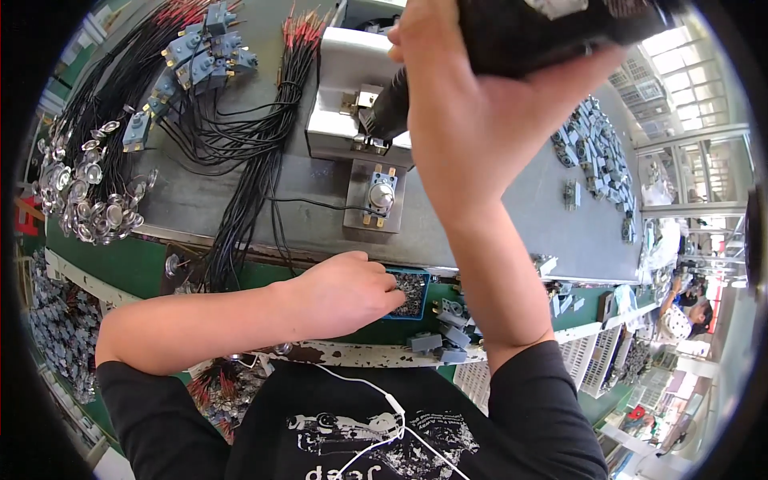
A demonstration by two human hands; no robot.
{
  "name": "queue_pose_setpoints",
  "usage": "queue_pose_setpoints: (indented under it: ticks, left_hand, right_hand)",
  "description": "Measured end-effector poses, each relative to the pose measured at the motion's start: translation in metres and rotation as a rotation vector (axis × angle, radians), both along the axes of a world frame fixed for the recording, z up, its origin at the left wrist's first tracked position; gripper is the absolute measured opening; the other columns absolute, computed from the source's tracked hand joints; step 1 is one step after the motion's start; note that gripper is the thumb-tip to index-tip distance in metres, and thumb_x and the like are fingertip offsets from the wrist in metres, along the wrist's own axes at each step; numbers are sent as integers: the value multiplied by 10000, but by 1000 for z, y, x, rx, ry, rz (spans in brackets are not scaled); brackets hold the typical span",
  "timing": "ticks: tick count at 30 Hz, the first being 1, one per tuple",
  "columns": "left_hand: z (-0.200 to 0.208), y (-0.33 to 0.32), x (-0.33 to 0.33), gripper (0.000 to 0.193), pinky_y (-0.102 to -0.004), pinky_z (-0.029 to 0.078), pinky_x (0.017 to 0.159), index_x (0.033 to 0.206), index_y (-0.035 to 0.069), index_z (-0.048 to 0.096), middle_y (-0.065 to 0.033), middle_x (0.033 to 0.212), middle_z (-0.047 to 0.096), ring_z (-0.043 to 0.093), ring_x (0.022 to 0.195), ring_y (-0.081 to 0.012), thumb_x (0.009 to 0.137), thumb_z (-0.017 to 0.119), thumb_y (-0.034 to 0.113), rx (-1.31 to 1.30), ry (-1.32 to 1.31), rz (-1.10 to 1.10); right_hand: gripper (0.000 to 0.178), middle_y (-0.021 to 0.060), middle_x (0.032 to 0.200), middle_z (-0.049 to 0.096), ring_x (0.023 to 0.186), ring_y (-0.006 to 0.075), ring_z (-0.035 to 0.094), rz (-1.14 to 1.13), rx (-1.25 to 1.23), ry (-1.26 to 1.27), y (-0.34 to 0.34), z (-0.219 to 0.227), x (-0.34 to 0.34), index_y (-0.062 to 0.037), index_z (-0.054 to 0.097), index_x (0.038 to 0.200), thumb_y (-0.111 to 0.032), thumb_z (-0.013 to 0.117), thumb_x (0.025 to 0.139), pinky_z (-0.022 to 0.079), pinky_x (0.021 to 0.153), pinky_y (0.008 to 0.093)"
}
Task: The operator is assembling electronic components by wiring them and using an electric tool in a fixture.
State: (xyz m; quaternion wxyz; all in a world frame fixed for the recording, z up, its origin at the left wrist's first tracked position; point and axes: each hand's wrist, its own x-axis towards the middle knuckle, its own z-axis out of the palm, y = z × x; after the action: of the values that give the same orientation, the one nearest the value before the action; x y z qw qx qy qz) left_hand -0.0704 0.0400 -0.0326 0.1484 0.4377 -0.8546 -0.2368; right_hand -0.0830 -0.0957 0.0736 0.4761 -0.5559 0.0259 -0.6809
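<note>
My right hand (484, 128) is raised close to the camera, wrapped round a black power screwdriver (544, 36). The screwdriver's dark barrel (392, 108) slants down towards a silver metal fixture (336, 88). Just in front of it, a blue-grey switch (382, 192) with a round metal top and brass terminals rests on a small metal block (355, 210). A black wire runs from the switch to the left. My left hand (352, 296) is at the blue tray (427, 293) of small metal parts, its fingers curled together; anything between the fingertips is hidden.
Black wires (264, 132) with red ends lie in bundles at left. Blue-grey switches (196, 60) and round metal caps (92, 188) are attached among them. More switches (596, 152) pile up at right and some (452, 328) beside the tray. Another person (680, 320) is far right.
</note>
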Motion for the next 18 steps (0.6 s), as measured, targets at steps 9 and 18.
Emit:
queue_pose_setpoints:
  ticks: [9,18]
  left_hand:
    - [26,-7,12,48,-401,543,752,871,56,646,-85,808,661,698,824,-279,848,653,97,-149,110,180]
    - [20,-24,41,110,-404,478,812,910,103,657,-33,902,627,620,905,-254,856,746,140,-347,30,542]
  right_hand:
    - [676,140,1115,640,864,164,683,305,75,138,-13,15,-9,-34,320,1409,134,698,875,577,668,282]
    - [639,121,1026,669,791,158,684,125,106,386,-16,2,-74,-32,342,1400,102,703,890,571,635,287]
